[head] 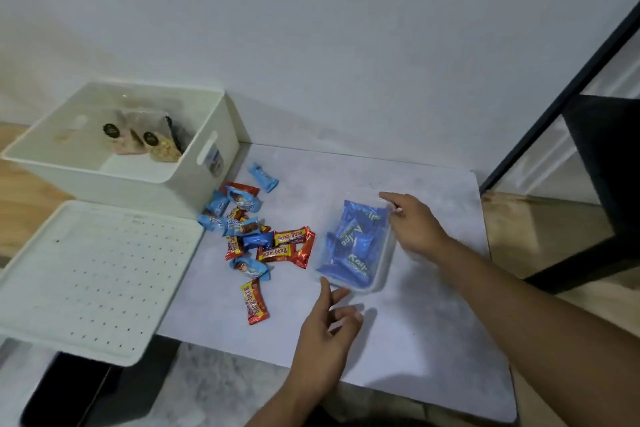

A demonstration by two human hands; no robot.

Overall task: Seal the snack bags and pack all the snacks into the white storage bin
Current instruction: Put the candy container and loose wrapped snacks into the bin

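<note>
From the head view, we find the clear zip bag (356, 246) of blue snacks lying on the grey mat (433, 322), right of the loose wrapped snacks (258, 239). Our right hand (414, 224) pinches its top edge; our left hand (329, 326) hovers spread near its lower corner. It looks light, floppy and slippery, best held at the seal strip. One white storage bin (114, 173) holds three pouches (145, 139).
</note>
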